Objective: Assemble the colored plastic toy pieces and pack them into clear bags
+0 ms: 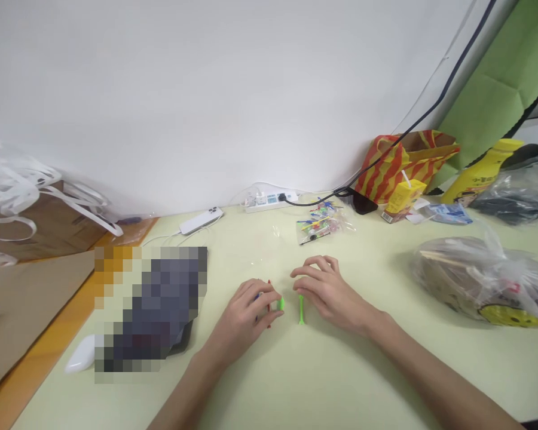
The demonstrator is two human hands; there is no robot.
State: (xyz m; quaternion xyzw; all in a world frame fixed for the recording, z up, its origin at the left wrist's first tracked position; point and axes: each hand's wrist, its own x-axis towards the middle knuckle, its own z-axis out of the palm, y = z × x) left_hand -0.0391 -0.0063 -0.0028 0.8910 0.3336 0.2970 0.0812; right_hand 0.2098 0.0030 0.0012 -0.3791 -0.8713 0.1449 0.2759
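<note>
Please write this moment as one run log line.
left hand: holding green piece; right hand: open, near green stick; colourful parts: beyond hands

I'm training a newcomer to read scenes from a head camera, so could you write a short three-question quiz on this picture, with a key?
1. Which hand is nearer the green stick?

2. What stands in front of the striped bag?
A) a hanger
B) the green stick
C) a carton

3. Fill in the blank: the black cable is plugged into the ____ by the wall.

Key:
1. The right hand; the stick lies by its fingertips.
2. C
3. power strip
</note>
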